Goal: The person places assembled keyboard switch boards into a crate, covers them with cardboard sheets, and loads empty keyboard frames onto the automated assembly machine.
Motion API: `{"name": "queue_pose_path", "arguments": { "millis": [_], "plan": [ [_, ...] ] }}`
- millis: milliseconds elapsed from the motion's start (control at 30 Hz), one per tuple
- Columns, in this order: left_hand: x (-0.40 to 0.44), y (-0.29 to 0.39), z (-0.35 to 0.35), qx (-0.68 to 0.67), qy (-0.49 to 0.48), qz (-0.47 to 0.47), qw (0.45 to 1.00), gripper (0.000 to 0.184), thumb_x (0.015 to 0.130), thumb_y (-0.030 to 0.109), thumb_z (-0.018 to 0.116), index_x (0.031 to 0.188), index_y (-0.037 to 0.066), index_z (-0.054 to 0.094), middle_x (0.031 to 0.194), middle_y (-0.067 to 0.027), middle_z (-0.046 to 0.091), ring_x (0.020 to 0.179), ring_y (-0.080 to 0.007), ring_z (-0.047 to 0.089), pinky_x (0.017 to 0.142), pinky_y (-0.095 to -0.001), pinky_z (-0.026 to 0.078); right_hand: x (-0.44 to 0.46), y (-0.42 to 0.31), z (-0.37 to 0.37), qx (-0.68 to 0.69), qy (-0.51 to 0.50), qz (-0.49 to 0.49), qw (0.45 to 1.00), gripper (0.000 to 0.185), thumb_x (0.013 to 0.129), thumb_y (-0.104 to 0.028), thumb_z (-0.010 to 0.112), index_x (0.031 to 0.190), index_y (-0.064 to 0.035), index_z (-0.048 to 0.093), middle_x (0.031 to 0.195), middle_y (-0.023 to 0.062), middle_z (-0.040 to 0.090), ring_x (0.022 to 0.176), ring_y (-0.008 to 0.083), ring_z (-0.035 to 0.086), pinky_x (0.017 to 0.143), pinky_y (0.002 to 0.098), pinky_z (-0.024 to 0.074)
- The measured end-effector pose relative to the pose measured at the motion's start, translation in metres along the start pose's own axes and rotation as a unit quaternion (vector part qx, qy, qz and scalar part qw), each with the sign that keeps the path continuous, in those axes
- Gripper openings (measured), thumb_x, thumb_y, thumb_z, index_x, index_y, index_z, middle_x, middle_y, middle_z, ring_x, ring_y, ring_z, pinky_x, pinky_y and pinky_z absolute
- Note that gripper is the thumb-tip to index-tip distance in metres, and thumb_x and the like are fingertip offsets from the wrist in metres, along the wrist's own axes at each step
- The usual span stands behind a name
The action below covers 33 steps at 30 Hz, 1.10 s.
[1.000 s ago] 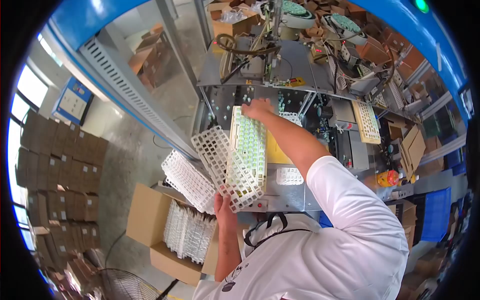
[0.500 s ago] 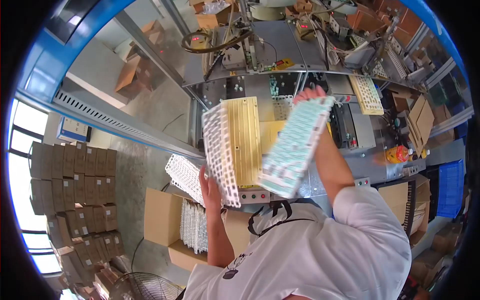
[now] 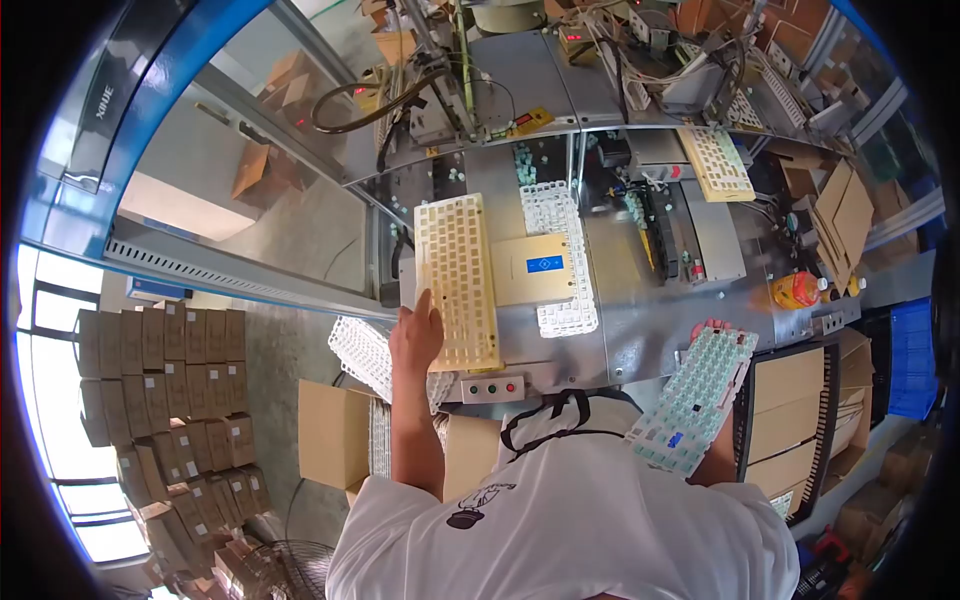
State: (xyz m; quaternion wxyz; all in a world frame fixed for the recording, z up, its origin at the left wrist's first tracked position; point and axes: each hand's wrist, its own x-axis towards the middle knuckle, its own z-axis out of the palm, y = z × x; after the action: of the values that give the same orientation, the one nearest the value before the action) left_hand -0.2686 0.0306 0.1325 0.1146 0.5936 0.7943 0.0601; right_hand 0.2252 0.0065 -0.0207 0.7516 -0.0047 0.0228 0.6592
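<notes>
My left hand [image 3: 416,338] rests on the lower left edge of a white keyboard plate [image 3: 450,250], which lies on a yellow metal fixture [image 3: 486,300]; whether its fingers grip the plate, I cannot tell. Low on the right, a plate filled with pale green pieces [image 3: 695,400] is held at a tilt by my right hand [image 3: 712,330], whose fingertips show at its top edge. Between them, a yellow block with a blue label [image 3: 520,268] lies partly across another white plate [image 3: 568,318].
A control box with buttons [image 3: 492,388] sits at the bench's front edge. White plates [image 3: 362,350] and an open carton [image 3: 333,425] are at the left. To the right are an orange bottle [image 3: 797,290], a black-edged rack [image 3: 790,400] and a blue crate [image 3: 910,365].
The green-filled plate has left the fixture and moved right and down with my right hand. The white plate from my left hand now lies on the fixture.
</notes>
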Motion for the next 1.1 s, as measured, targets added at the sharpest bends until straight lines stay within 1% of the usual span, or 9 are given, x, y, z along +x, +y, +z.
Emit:
{"name": "queue_pose_path", "arguments": {
  "millis": [233,433,500,567,633,667,767,1000,1100],
  "plan": [
    [0.011,-0.004,0.001,0.018,-0.003,0.008,1.000,0.044,0.086,0.031,0.047,0.128,0.016,0.046,0.099,-0.0310,0.053,0.079,-0.0460,0.059,0.073,-0.0503,0.049,-0.005,0.002,0.012,0.245,0.083,0.052,0.964,0.035,0.091,-0.033,0.042,0.114,-0.0069,0.050,0.115,0.0091,0.052,0.112,0.0229,0.045,0.100,0.0465,0.0301],
    [-0.005,-0.010,0.019,0.090,-0.014,0.029,0.995,0.055,0.085,0.039,0.054,0.133,0.018,0.038,0.125,-0.0254,0.039,0.115,-0.0412,0.044,0.091,-0.0470,0.041,-0.014,0.005,0.045,0.393,0.172,0.102,0.898,0.041,0.094,-0.033,0.038,0.124,-0.0060,0.045,0.127,0.0107,0.048,0.122,0.0234,0.041,0.106,0.0489,0.0257],
    [-0.009,-0.041,0.057,-0.100,0.071,0.114,0.986,0.057,0.086,0.034,0.054,0.134,0.011,0.035,0.131,-0.0224,0.034,0.126,-0.0356,0.032,0.095,-0.0438,0.037,-0.015,0.020,0.089,0.375,0.195,0.108,0.900,0.044,0.095,-0.032,0.035,0.131,-0.0070,0.039,0.131,0.0108,0.044,0.124,0.0237,0.040,0.107,0.0486,0.0267],
    [-0.020,-0.062,0.090,-0.234,0.213,0.171,0.933,0.044,0.089,0.030,0.051,0.124,0.004,0.044,0.119,-0.0164,0.048,0.109,-0.0268,0.049,0.083,-0.0365,0.045,-0.045,0.018,0.105,0.363,0.214,0.117,0.899,0.045,0.096,-0.032,0.033,0.134,-0.0075,0.036,0.133,0.0108,0.042,0.125,0.0238,0.039,0.107,0.0484,0.0273],
    [-0.055,-0.070,0.095,-0.693,0.048,-0.192,0.693,0.032,0.092,0.020,0.043,0.114,-0.001,0.050,0.114,-0.0135,0.055,0.100,-0.0187,0.055,0.082,-0.0297,0.044,-0.094,0.003,0.112,0.328,0.195,0.174,0.908,0.046,0.095,-0.032,0.035,0.134,-0.0066,0.036,0.133,0.0120,0.042,0.125,0.0252,0.040,0.106,0.0489,0.0290],
    [-0.064,-0.094,0.138,-0.615,0.036,-0.265,0.742,0.023,0.091,0.016,0.041,0.101,0.003,0.057,0.097,-0.0097,0.062,0.086,-0.0156,0.060,0.076,-0.0253,0.046,-0.111,-0.004,0.118,0.311,0.184,0.202,0.910,0.046,0.095,-0.032,0.035,0.134,-0.0062,0.036,0.133,0.0127,0.042,0.124,0.0258,0.041,0.105,0.0491,0.0298],
    [-0.109,-0.094,0.220,-0.322,0.007,-0.012,0.947,0.021,0.082,0.011,0.054,0.102,0.005,0.058,0.095,-0.0108,0.060,0.085,-0.0199,0.059,0.074,-0.0289,0.046,-0.141,-0.019,0.136,0.257,0.143,0.278,0.914,0.047,0.095,-0.032,0.037,0.133,-0.0049,0.036,0.133,0.0145,0.041,0.123,0.0278,0.042,0.103,0.0499,0.0324],
    [-0.094,-0.013,0.148,-0.118,0.071,0.135,0.981,0.033,0.068,0.003,0.058,0.101,0.008,0.058,0.090,-0.0126,0.055,0.089,-0.0360,0.050,0.075,-0.0428,0.043,-0.028,0.086,0.178,0.128,0.028,0.331,0.935,0.049,0.094,-0.031,0.042,0.133,-0.0023,0.036,0.132,0.0183,0.041,0.121,0.0318,0.044,0.100,0.0514,0.0376],
    [-0.075,0.006,0.164,-0.329,-0.015,0.267,0.906,0.033,0.069,0.004,0.060,0.102,0.005,0.057,0.094,-0.0141,0.055,0.085,-0.0352,0.051,0.075,-0.0422,0.043,-0.042,0.102,0.163,-0.033,0.097,0.311,0.945,0.064,0.089,-0.045,0.045,0.134,-0.0014,0.034,0.130,0.0231,0.042,0.117,0.0361,0.047,0.095,0.0514,0.0419]
  ]
}}
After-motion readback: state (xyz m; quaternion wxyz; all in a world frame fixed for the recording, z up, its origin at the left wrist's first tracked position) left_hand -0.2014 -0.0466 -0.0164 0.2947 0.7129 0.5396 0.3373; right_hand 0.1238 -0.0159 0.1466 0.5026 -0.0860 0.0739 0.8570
